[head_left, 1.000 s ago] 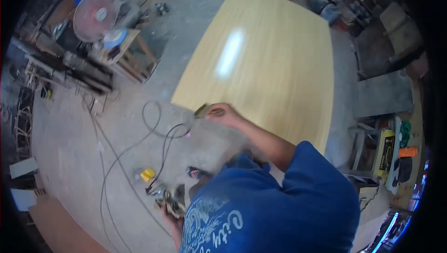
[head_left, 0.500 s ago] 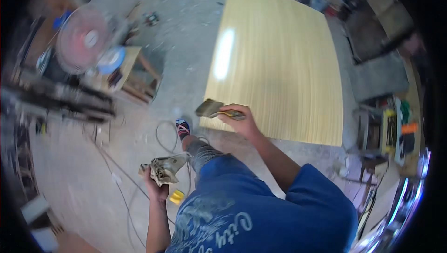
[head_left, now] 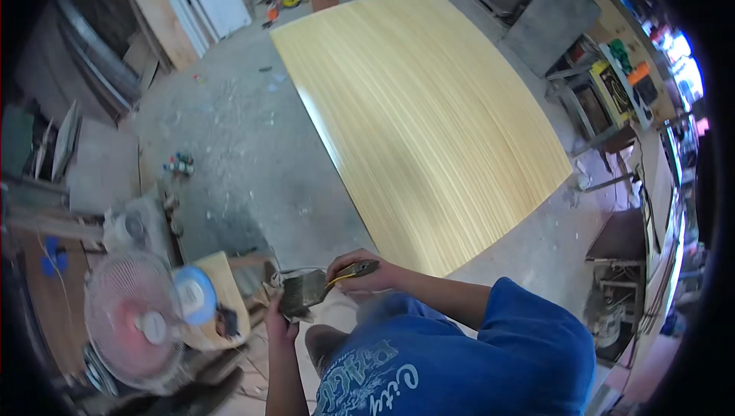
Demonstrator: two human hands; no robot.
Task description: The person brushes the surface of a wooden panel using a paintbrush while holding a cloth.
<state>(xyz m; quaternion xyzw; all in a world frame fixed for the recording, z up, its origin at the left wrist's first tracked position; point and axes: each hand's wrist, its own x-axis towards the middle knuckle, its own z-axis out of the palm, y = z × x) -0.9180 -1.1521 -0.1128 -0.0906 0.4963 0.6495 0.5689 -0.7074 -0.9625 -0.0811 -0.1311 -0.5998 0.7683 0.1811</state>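
Observation:
My right hand (head_left: 360, 276) grips the handle of a wide paintbrush (head_left: 305, 290), its dirty bristles pointing left. My left hand (head_left: 279, 318) is closed on a crumpled pale rag (head_left: 272, 289), mostly hidden behind the brush head, which overlaps or touches it. Ahead of my hands lies a large light-wood-grain panel (head_left: 417, 125) on the concrete floor (head_left: 222, 125). Just left of my hands is a small wooden stand (head_left: 218, 278) with a light-blue round lid or dish (head_left: 194, 293).
A pink fan (head_left: 134, 324) stands at lower left. Leaning boards (head_left: 187, 14) and stacked sheets (head_left: 99, 171) line the left and back. A bottle cluster (head_left: 180, 165) sits on the floor. A cluttered bench (head_left: 612, 86) with tools runs along the right.
The view has swung, bringing the fan and stand down to the lower left and the panel's far end leftward. The brush in my right hand has come down-left to the rag in my left hand.

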